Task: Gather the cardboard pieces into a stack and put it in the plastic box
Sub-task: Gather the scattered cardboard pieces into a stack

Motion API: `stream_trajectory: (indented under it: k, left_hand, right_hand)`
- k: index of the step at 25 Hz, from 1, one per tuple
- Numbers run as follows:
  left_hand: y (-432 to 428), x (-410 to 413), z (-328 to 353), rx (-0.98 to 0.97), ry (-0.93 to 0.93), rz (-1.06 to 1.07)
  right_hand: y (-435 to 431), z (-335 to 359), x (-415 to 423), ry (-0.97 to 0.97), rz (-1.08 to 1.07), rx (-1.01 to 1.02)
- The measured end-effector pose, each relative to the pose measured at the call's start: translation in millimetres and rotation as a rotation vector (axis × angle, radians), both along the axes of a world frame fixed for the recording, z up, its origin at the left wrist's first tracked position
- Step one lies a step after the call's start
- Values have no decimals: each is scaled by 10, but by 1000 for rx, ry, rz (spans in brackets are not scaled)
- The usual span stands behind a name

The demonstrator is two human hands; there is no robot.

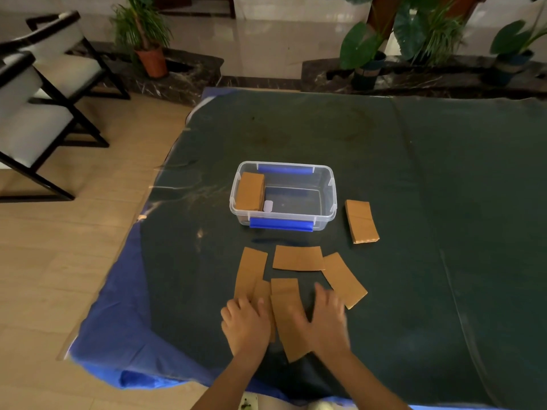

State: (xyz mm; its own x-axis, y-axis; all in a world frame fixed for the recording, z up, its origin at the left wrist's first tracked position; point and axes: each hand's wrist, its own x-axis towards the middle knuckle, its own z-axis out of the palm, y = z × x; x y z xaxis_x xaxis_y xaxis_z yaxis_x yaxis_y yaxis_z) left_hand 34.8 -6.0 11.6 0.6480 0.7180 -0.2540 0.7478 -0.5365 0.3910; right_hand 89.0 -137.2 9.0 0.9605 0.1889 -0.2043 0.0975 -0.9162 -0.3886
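Note:
Several brown cardboard pieces lie loose on the dark green table cover in front of a clear plastic box (pixel 331 187) with blue clips. One stack of cardboard (pixel 250 190) stands inside the box at its left end, and another stack (pixel 361 221) lies on the cover to the box's right. My left hand (pixel 245 324) rests on a small piece (pixel 263 291) beside a long piece (pixel 251 269). My right hand (pixel 327 318) presses flat on the right edge of the nearest piece (pixel 288 315). Further pieces lie at centre (pixel 297 258) and right (pixel 343 278).
The table (pixel 414 173) carries the green cover over a blue cloth (pixel 118 321) that hangs at the near left corner. Black-framed chairs (pixel 44 113) stand on the wooden floor at left. Potted plants (pixel 151 54) line a marble ledge behind the table.

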Motion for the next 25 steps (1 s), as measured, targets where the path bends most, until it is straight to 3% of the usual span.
stream_trajectory:
  k: [2, 5, 12, 15, 18, 21, 25]
  left_hand:
    - [210, 81, -3, 60, -1, 8]
    - [457, 277, -24, 38, 64, -22]
    - [695, 622, -84, -311, 81, 78]
    - [887, 562, 30, -471, -84, 274]
    - [852, 288, 130, -660, -217, 409]
    - [342, 59, 127, -744, -154, 319]
    - [-100, 27, 1, -288, -1, 72]
  right_hand:
    - [-216, 41, 405, -61, -126, -106]
    - [-360, 56, 796, 93, -173, -249]
    - [-459, 13, 871, 232, -277, -110]
    - [-643, 73, 850, 107, -285, -65]
    - [-622, 187, 981, 13, 46, 99]
    - [-193, 237, 1147, 38, 458, 78]
    - [196, 104, 1274, -33, 662, -179]
